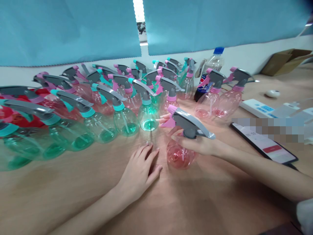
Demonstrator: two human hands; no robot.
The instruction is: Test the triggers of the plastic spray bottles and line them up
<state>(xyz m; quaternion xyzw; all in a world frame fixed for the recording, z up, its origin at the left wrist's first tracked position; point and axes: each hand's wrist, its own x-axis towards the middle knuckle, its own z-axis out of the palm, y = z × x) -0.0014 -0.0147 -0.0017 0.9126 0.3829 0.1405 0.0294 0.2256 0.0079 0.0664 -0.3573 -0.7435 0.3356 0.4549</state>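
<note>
My right hand (195,142) is wrapped round the neck of a pink spray bottle (180,156) with a grey trigger head, which stands on the wooden table (73,195) in front of me. One finger lies on the pink trigger. My left hand (140,171) rests flat on the table just left of that bottle, fingers spread, holding nothing. Behind both hands stand several pink and teal spray bottles, the nearest a teal one (148,116).
Two more pink spray bottles (220,101) stand at the right beside a cola bottle (207,76). A phone (265,143) lies at the right, with a white device (259,109) and a cardboard box (285,60) farther back. Blue curtains hang behind.
</note>
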